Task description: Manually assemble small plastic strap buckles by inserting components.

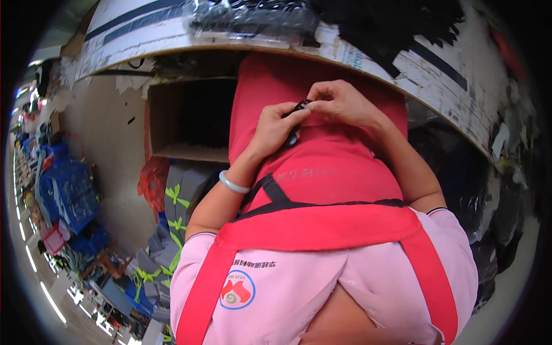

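Above my lap, on the red apron (322, 152), both hands meet around a small black piece (301, 105) whose kind I cannot make out. My left hand (274, 127), below a pale bangle on the wrist, pinches it between thumb and fingers. A dark, partly shiny end (293, 137) hangs under that hand; whether it belongs to the same piece is unclear. From the right, my right hand (343, 103) has its thumb and forefinger closed at the piece's upper end. The fingers cover most of it.
A worn white tabletop (351, 54) curves ahead, carrying clear plastic bags (250, 23) and a heap of black pieces (391, 23). An open cardboard box (192, 152) stands under it, left of my lap. Grey bundles with lime ties (178, 198) and a red bag (154, 181) lie left.
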Demonstrator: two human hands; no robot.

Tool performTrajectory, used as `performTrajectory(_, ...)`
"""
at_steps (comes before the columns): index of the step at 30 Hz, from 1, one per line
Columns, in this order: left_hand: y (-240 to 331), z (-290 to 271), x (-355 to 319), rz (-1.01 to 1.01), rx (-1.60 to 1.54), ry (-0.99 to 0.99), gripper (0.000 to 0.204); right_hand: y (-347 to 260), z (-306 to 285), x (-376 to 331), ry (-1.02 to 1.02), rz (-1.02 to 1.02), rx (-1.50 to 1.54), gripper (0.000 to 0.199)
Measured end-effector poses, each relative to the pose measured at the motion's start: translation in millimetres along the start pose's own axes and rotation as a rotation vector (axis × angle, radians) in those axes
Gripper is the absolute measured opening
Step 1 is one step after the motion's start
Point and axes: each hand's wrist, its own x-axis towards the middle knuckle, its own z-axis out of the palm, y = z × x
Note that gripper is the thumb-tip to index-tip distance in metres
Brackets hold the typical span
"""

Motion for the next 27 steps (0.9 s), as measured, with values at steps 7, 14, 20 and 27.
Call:
performTrajectory(7,8.5,2.2,-0.8,-0.01,-0.214,-0.087,0.031,-8.1,-13.0,-14.1,0.094,-0.2,-0.224,0.023)
performTrajectory(14,-9.1,10.9,11.0,-0.17,-1.103,-0.363,0.036,16.3,-112.8,8.5,0.877,-0.472,-1.188,0.028)
performTrajectory(20,-28.0,8.1,15.3,-0.064,-1.224,-0.476,0.033,0.3,-109.7,15.1,0.859,-0.532,-1.085,0.017)
performTrajectory(27,-7.8,-8.3,-2.3,0.046,-1.114,-0.169,0.022,-53.0,-16.3,0.8,0.498,-0.223,-0.258,0.018)
